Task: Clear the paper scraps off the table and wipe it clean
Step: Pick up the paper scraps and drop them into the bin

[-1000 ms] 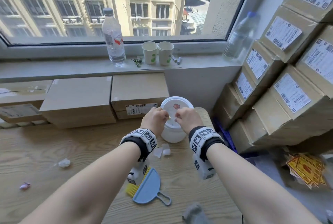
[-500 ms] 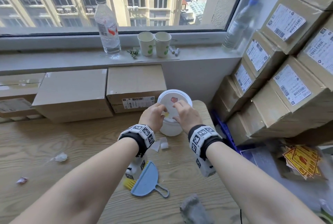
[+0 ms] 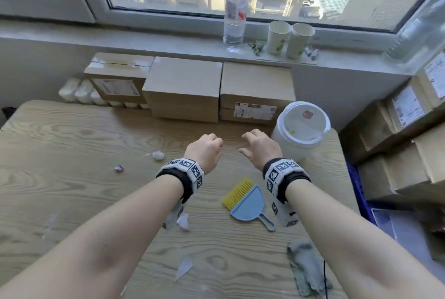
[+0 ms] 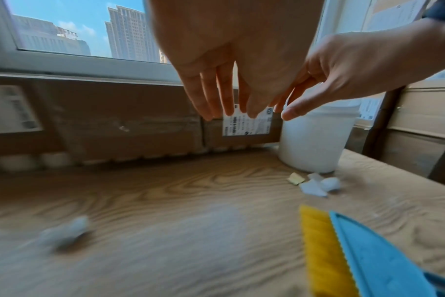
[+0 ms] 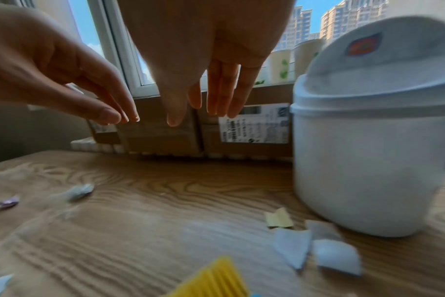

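Note:
Both of my hands hover over the wooden table (image 3: 72, 144), just left of a white swing-lid bin (image 3: 302, 130). The left hand (image 3: 207, 147) and the right hand (image 3: 257, 147) have loose, spread fingers and hold nothing. Paper scraps lie about: a crumpled white ball (image 3: 157, 155), a purple bit (image 3: 119, 168), and flat white pieces (image 3: 183, 220) near my left forearm. In the right wrist view, white scraps (image 5: 292, 245) and a yellow scrap (image 5: 278, 219) lie at the foot of the bin (image 5: 368, 140). A grey cloth (image 3: 303, 267) lies at the near right.
A blue dustpan (image 3: 250, 205) with a yellow brush (image 3: 237, 192) lies under my right wrist. Cardboard boxes (image 3: 183, 89) line the table's back edge, and more are stacked at the right. A water bottle (image 3: 234, 7) and two paper cups (image 3: 289, 38) stand on the sill.
Both hands have come away from the bin's lid, moving left and down over the table with their fingers now spread. The head view has swung to the left.

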`<state>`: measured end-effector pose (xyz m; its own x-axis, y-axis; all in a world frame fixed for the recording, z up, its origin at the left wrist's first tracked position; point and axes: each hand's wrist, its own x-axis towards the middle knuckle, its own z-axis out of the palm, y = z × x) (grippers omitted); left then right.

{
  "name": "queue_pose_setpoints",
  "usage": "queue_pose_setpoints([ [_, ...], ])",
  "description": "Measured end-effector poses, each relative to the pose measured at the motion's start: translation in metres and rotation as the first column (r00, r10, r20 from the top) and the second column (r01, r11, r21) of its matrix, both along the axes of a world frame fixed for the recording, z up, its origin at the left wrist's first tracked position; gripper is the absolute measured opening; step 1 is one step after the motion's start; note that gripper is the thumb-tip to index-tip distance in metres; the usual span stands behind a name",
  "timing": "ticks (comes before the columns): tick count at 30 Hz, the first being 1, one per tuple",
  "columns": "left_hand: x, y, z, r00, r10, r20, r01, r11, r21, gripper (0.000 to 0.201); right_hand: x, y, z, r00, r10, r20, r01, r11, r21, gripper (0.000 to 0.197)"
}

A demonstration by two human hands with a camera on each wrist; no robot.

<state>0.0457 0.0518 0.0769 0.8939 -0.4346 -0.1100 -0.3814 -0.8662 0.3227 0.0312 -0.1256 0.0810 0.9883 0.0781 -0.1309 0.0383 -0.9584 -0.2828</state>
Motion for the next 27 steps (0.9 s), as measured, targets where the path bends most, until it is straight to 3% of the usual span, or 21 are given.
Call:
queue_pose_setpoints([
  [9,-0.024,0.149,-0.046,0.98,0.155,-0.127,-0.136,0.979,0.152,0.027,0.007,0.142,-0.033,0.981,0.117,-0.154,-0.123,0.992,-0.034,0.04],
  [14,-0.019,0.206,-0.069,0.962,0.196,-0.19,-0.133,0.944,0.303,0.031,0.023,0.203,-0.06,0.964,0.148,-0.223,-0.162,0.986,-0.042,0.038],
  [21,0.009,0.253,-0.099,0.94,0.191,-0.282,-0.112,0.956,0.272,0.051,0.055,0.249,-0.099,0.955,0.149,-0.258,-0.16,0.987,-0.021,0.043],
  [27,0.02,0.262,-0.118,0.938,0.203,-0.28,-0.148,0.967,0.207,0.035,0.062,0.259,-0.113,0.947,0.137,-0.292,-0.148,0.989,-0.016,0.03],
])
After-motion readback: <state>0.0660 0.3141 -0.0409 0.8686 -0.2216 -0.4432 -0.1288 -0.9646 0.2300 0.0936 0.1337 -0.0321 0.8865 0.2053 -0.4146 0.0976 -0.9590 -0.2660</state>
